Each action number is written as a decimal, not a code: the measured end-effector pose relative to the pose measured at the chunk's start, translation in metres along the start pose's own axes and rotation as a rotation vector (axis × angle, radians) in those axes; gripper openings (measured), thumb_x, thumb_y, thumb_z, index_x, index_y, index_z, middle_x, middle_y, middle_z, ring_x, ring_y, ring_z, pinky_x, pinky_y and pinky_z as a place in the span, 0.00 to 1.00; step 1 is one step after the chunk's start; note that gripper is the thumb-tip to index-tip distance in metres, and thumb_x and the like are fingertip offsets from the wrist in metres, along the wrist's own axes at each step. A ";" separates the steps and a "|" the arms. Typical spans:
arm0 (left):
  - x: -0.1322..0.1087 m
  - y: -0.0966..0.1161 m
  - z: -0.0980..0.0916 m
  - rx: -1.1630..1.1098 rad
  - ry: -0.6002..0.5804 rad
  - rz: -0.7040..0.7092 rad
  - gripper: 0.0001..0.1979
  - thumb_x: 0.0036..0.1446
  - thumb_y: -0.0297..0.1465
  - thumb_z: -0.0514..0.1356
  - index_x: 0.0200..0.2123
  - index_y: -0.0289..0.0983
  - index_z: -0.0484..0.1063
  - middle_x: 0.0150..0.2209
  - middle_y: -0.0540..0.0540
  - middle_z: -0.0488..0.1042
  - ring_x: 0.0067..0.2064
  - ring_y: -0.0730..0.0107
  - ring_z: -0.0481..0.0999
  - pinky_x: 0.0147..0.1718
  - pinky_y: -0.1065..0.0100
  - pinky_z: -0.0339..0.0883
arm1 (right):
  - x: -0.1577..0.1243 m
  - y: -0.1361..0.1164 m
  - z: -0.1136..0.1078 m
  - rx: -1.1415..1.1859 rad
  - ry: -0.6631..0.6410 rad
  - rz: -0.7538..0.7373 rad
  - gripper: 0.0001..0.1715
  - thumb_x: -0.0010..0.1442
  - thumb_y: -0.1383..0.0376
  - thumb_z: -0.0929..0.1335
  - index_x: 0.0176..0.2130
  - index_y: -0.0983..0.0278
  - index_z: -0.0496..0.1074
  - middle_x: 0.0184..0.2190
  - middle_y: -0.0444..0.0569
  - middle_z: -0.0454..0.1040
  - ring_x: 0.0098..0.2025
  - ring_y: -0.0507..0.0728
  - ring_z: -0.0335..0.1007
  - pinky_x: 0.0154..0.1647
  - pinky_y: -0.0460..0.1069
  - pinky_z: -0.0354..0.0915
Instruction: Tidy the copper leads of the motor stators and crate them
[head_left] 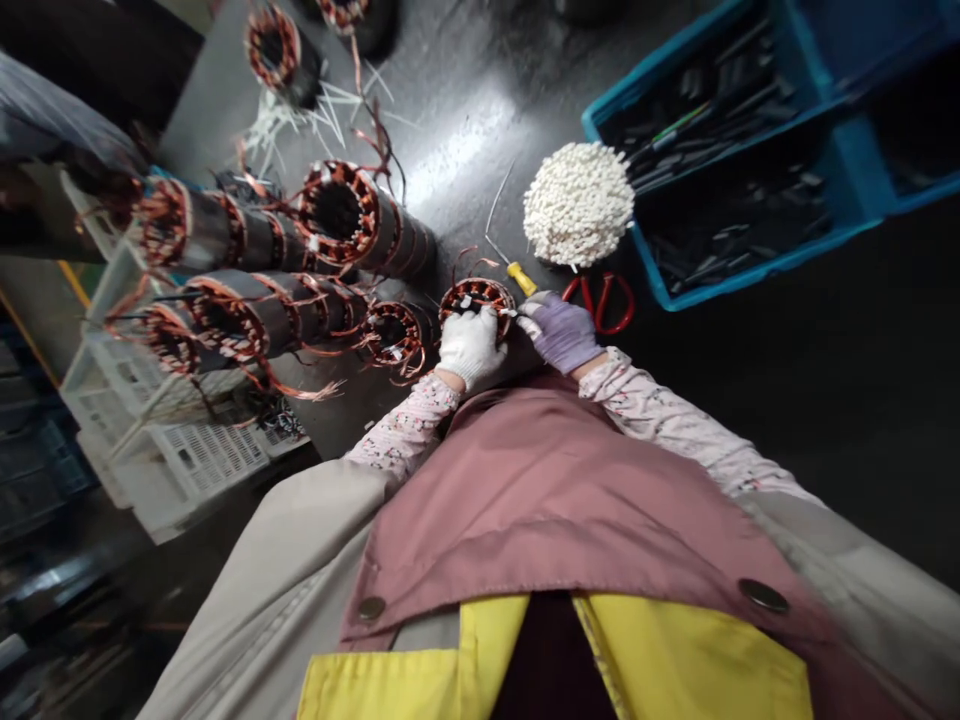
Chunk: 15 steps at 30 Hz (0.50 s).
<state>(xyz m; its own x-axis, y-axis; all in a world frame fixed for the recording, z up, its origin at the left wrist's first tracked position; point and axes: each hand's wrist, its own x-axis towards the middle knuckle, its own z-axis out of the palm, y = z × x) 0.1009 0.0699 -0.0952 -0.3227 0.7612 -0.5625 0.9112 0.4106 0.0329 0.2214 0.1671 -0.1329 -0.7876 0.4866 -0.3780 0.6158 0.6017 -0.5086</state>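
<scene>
Squeezed shut, the purple right hand [559, 332] holds a yellow tool [523, 279], the white left hand [471, 347] grips a copper coil [478, 305], and red scissors [598, 303] lie close on the dark table [480, 130].

The only view looks down from the person's head, forward and steeply past their own chest, at the grip: the white-gloved left hand [471, 348] and the lilac-gloved right hand [559, 332] on a copper-wound stator [477, 308] and a yellow-handled tool [523, 279]. The grip sits just above the frame's middle, at close range. The person's mauve smock [540, 480] fills the frame below it, nearest the lens. A blue crate [739, 160] shows farther off, up and right of the grip.
</scene>
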 end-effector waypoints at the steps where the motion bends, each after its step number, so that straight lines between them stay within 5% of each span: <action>1: -0.001 0.002 -0.001 -0.010 0.006 -0.009 0.23 0.61 0.37 0.60 0.55 0.29 0.69 0.47 0.31 0.78 0.52 0.48 0.77 0.52 0.56 0.63 | 0.003 -0.003 -0.002 -0.036 -0.013 0.001 0.23 0.70 0.61 0.60 0.54 0.65 0.78 0.57 0.58 0.75 0.51 0.61 0.74 0.46 0.50 0.67; 5: -0.019 -0.005 -0.017 -0.109 -0.001 -0.013 0.28 0.63 0.41 0.60 0.60 0.30 0.67 0.51 0.32 0.78 0.53 0.50 0.76 0.53 0.57 0.63 | -0.002 -0.004 -0.010 -0.102 -0.026 -0.005 0.23 0.69 0.61 0.61 0.56 0.66 0.75 0.57 0.60 0.74 0.51 0.62 0.74 0.46 0.51 0.68; 9: -0.036 -0.028 -0.038 -0.153 0.215 -0.074 0.24 0.69 0.40 0.53 0.65 0.39 0.65 0.63 0.38 0.70 0.61 0.53 0.69 0.57 0.58 0.61 | -0.018 0.004 -0.011 -0.105 0.084 -0.014 0.26 0.68 0.61 0.63 0.62 0.65 0.70 0.61 0.59 0.72 0.57 0.62 0.72 0.53 0.53 0.69; 11: -0.028 -0.037 -0.043 -0.072 0.236 -0.092 0.25 0.68 0.36 0.54 0.66 0.38 0.64 0.65 0.36 0.68 0.61 0.50 0.68 0.56 0.54 0.61 | -0.016 0.003 -0.012 -0.119 0.087 -0.013 0.26 0.68 0.61 0.64 0.62 0.66 0.71 0.60 0.60 0.73 0.57 0.62 0.72 0.54 0.53 0.69; 15: 0.008 -0.036 -0.046 0.069 0.096 0.123 0.21 0.68 0.27 0.48 0.59 0.33 0.73 0.58 0.30 0.74 0.57 0.48 0.72 0.52 0.53 0.61 | 0.001 -0.012 -0.019 -0.182 -0.004 -0.021 0.23 0.69 0.61 0.64 0.60 0.63 0.74 0.55 0.59 0.78 0.52 0.63 0.76 0.50 0.53 0.69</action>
<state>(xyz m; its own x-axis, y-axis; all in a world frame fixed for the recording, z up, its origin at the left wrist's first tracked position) 0.0533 0.0845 -0.0628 -0.2276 0.8496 -0.4758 0.9597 0.2783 0.0379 0.2140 0.1727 -0.1121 -0.7999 0.4707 -0.3722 0.5928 0.7165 -0.3678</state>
